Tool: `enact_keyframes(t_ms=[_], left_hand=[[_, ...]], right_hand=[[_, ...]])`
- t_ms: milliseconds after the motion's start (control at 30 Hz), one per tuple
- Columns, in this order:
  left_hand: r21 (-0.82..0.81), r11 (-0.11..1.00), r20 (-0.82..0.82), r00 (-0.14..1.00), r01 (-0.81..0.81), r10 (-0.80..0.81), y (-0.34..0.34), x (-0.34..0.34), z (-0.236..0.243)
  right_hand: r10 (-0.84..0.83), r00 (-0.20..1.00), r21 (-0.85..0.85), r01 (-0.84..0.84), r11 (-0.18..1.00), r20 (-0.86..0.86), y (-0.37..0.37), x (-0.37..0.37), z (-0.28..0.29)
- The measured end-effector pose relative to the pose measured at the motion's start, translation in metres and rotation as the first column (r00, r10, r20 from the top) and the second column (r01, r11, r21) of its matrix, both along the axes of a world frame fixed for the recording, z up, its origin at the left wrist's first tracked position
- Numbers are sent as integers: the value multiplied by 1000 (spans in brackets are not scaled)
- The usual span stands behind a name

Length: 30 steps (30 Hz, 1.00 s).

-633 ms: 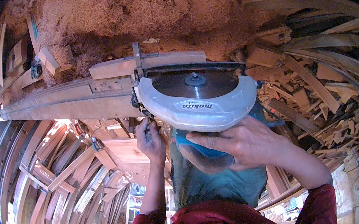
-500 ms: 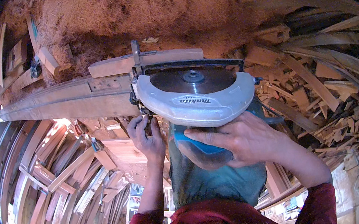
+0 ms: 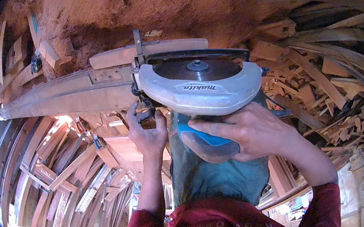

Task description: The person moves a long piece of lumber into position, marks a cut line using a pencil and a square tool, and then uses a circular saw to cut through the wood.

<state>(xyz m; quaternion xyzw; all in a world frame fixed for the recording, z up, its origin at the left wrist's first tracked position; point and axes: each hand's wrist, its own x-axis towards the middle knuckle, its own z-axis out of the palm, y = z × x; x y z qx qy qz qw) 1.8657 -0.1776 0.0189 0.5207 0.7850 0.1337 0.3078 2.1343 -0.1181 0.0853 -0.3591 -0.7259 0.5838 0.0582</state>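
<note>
A circular saw (image 3: pixel 205 96) with a pale grey blade guard and blue-and-dark body lies on its side, its round blade (image 3: pixel 226 64) showing inside the guard. My right hand (image 3: pixel 251 132) is closed around its handle, index finger stretched along the blue housing (image 3: pixel 207 133). At the saw's left end my left hand (image 3: pixel 148 134) is raised with bent fingers around a small dark knob (image 3: pixel 146 114) below the base; the exact grip is partly hidden. A metal guide bar (image 3: pixel 138 41) sticks out from the saw's base, across a short wooden piece (image 3: pixel 115 57).
A long wooden beam (image 3: pixel 74 100) runs left from the saw. Heaps of shavings (image 3: pixel 140 4) cover the ground ahead. Offcuts (image 3: pixel 349 123) pile up at right; stacked wood strips (image 3: pixel 62 184) lie at left. A cord (image 3: pixel 277 103) trails from the saw's right side.
The saw and my right hand have shifted slightly up and to the right in view. My left hand has moved up towards the saw's base, its fingers now around the dark knob.
</note>
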Motion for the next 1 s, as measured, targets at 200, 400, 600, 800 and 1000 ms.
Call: enact_keyframes(t_ms=[200, 400, 600, 800, 1000], left_hand=[[-44, 989, -107, 984, 141, -145, 19, 5, 8], [-83, 889, -131, 879, 450, -458, 21, -14, 13], [-47, 827, 4, 828, 560, -560, 27, -27, 16], [-13, 839, -52, 838, 544, -543, 23, -24, 11], [65, 996, -15, 998, 67, -66, 9, -1, 9]], right_hand=[[-41, 998, -24, 40, 999, -44, -1, -1, -1], [-13, 1000, -62, 13, 998, 1, -1, -1, -1], [-47, 999, 2, 47, 999, -10, -6, -3, -2], [-30, 999, -54, 31, 998, 10, -5, -2, -4], [-63, 998, -72, 63, 995, 5, -8, -1, -3]])
